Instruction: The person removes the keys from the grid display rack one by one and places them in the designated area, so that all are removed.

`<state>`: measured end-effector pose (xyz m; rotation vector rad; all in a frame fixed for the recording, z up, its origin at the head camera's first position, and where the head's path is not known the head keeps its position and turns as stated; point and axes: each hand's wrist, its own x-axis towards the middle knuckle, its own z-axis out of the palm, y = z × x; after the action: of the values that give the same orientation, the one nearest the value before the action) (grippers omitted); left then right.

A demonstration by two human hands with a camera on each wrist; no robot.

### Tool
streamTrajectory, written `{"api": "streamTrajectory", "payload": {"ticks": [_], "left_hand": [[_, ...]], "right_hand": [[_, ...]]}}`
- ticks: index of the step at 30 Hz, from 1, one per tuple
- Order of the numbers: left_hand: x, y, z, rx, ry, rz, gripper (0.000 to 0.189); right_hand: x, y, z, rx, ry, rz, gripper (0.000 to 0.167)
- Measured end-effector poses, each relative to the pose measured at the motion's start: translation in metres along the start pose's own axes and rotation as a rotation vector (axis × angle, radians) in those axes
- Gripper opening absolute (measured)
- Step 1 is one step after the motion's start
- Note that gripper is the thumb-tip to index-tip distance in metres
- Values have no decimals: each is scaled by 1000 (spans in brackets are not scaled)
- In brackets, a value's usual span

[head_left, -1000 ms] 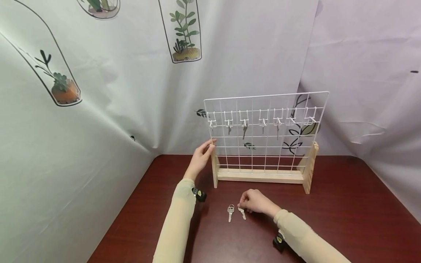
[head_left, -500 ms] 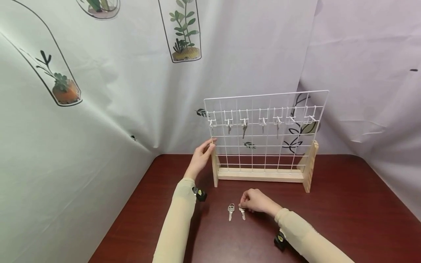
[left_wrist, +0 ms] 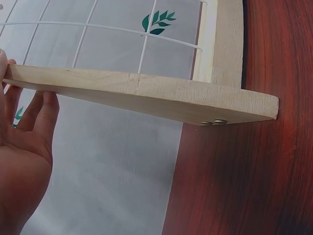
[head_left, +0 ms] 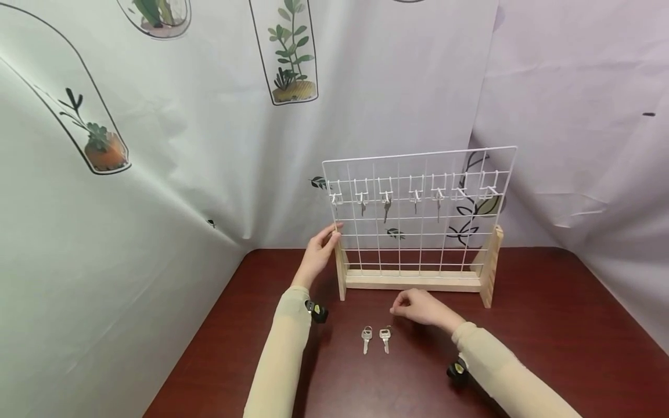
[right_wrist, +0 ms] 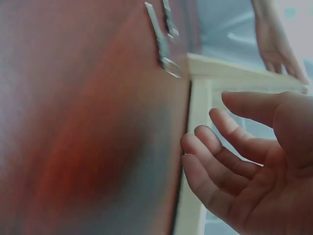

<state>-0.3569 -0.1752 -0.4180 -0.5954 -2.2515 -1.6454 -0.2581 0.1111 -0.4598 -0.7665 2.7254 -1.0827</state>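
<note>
Since half a second ago the right hand has come off the right key and shifted toward the rack; the left hand stays put at the rack.

Head: left key and right key lie side by side, apart, on the table, in front of the rack, blades toward the person. Right hand is just beyond the right key, to its right, clear of it, fingers loosely bent. Left hand holds the upper part of the rack's left post, thumb in front. Seven white hooks in a row on the wire grid; keys hang from several, the leftmost too small to tell. Patterned cloth behind and at the sides. Pale sleeves on both arms.

Left wrist: fingers bent around the post, fingertips touching its outer face; the thumb's contact can't be told here. Two screws near the post's foot.

Right wrist: thumb and fingertips apart, a gap between them, palm in view. Both loose keys at the top, the nearer one's ring toward the rack. Left hand at the post behind. Table blurred.
</note>
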Motion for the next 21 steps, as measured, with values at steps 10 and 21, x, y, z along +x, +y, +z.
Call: {"api": "streamTrajectory", "payload": {"ticks": [10, 21], "left_hand": [[-7, 8, -8, 13, -13, -4, 39], [-9, 6, -1, 6, 26, 11, 37]], "right_hand": [[-3, -10, -61, 33, 301, 37, 21], [-18, -28, -127, 201, 569, 61, 46]]}}
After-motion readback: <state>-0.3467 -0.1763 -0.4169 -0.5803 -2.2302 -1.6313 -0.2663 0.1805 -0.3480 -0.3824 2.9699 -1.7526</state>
